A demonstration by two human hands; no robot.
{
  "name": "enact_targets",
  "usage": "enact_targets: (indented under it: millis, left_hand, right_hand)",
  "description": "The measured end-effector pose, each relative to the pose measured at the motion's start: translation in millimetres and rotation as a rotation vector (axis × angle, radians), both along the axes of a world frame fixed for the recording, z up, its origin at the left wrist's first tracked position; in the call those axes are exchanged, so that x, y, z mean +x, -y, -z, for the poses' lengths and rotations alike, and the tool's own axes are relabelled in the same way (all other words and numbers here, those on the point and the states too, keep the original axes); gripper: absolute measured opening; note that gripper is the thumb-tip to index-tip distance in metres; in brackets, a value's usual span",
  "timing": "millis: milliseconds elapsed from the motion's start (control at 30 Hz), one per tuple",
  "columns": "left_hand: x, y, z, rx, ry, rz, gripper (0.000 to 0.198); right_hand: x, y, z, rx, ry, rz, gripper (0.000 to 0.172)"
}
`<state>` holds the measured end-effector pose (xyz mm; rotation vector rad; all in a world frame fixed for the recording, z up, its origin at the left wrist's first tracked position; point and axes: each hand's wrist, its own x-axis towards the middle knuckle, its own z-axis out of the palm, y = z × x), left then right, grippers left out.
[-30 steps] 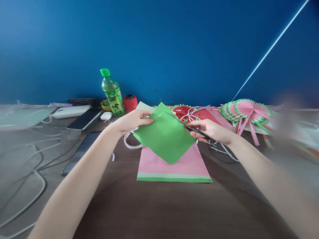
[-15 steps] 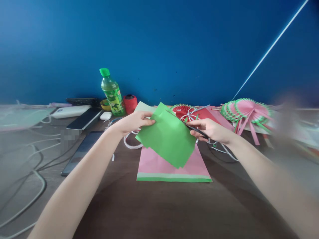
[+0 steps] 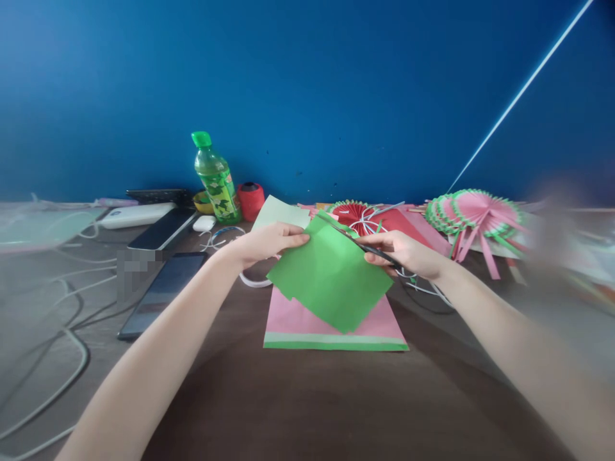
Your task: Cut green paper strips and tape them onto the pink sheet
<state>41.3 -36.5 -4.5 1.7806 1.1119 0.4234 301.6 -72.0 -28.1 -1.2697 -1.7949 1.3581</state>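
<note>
Now lower, green paper [image 3: 331, 275], shifted right; scissors [image 3: 375, 251] touching

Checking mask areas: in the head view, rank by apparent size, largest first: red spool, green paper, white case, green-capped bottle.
1. Green paper
2. Green-capped bottle
3. Red spool
4. White case

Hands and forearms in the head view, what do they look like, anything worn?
The left hand and right hand are ungloved, with no ring, watch or bracelet visible. The left forearm and right forearm show no sleeve; the right blurs toward the edge.
</note>
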Motion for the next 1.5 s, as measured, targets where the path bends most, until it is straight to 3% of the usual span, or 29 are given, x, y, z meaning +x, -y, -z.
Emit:
enact_targets:
  millis: [367, 833, 1100, 1233, 1400, 1500]
  left_hand:
    - [8, 3, 4.3, -0.025, 0.006, 0.019, 0.031]
    - [6, 0, 7.2, -0.084, 0.034, 0.053, 0.039]
    - [4, -4, 8.5, 0.033, -0.068, 0.041, 0.033]
    - [-12, -13, 0.2, 0.111, -0.167, -0.137, 0.023]
    - [-43, -29, -8.8, 0.111, 0.179, -0.502, 0.019]
    - [-51, -39, -6.9, 0.197, 0.365, -0.762, 0.014]
  right_hand:
    - [-6, 2, -2.2, 0.058, 0.089, 0.054, 0.059]
    - [-9, 3, -4.0, -0.061, 0.051, 0.094, 0.063]
    - [-5, -2, 2.9, -0.025, 0.016, 0.081, 0.049]
    - [-1, -5, 5.4, -0.012, -0.091, 0.007, 0.037]
    - [4, -5, 2.0, 0.084, -0.029, 0.058, 0.036]
    - [7, -9, 2.1, 0.145, 0.062, 0.111, 0.041]
